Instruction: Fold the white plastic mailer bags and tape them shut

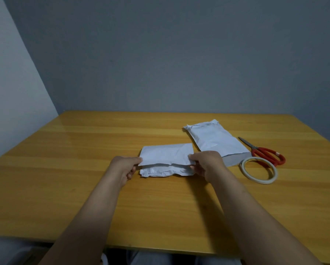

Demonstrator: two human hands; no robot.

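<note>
Mailer bag (167,159) lies mid-table, its flap pinched at each end by left hand (125,167) and right hand (206,162), keeping the fold square (tape (259,170) and scissors (265,152) wait close on the right)

There are two white plastic mailer bags, the nearer mailer bag (167,153) and the farther mailer bag (215,139) (the nearer is doubled over on itself, yet counts as a single bag); there is one pair of scissors (257,151), with two red handle loops; there is one roll of tape (263,181), a single pale ring. One wooden table (84,150) carries these four loose items; two hands show, one left hand (124,167) and one right hand (206,162), each on one bare forearm; behind the table stand two walls, one paler wall (11,83) and one grey wall (179,54), meeting in one corner.
</note>
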